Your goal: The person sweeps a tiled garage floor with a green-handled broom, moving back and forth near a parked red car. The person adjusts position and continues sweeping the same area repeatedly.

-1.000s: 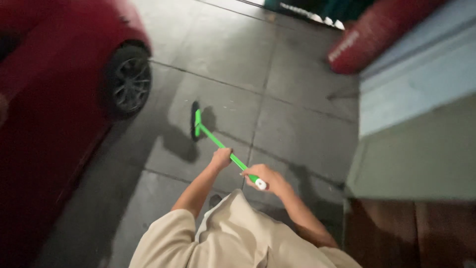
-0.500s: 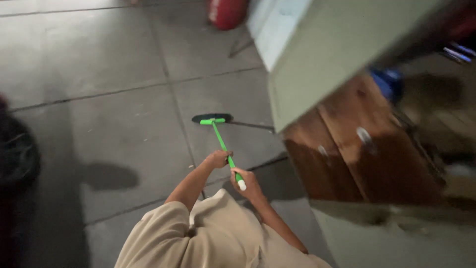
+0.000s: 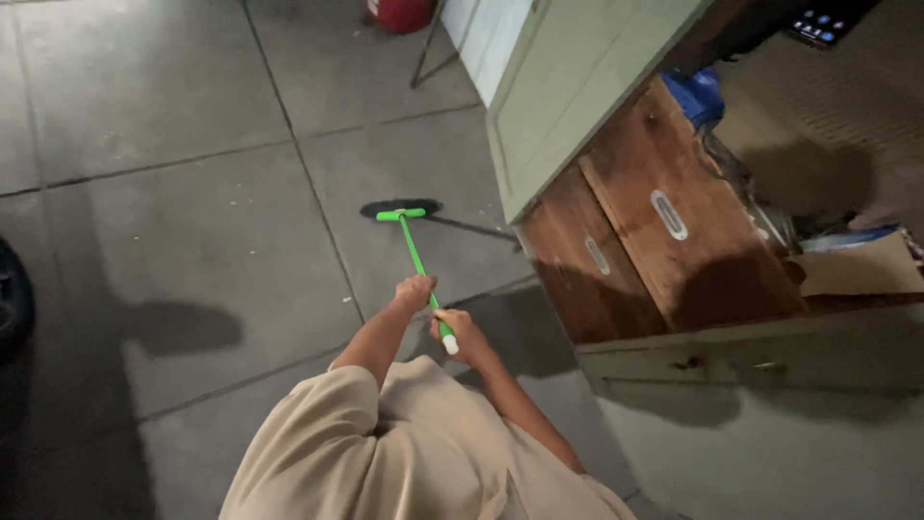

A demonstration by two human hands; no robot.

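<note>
Two hands grip one green-handled broom (image 3: 416, 252): the left hand (image 3: 414, 292) is clenched around the middle of the handle, the right hand (image 3: 455, 330) wrapped around it near its white end. The broom's dark head rests on the grey concrete floor (image 3: 192, 193), near the corner of a pale green cabinet (image 3: 577, 87). Wooden drawers (image 3: 664, 241) stand open just to the right.

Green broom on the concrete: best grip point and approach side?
Grip the broom on the upper end of its thin green handle, near the white tip, coming from behind the head, on the person's side. The handle slants up from the head on the concrete floor toward the body, so that end is probably the easiest to reach. Both hands are there: left hand lower, right hand at the tip.
</note>
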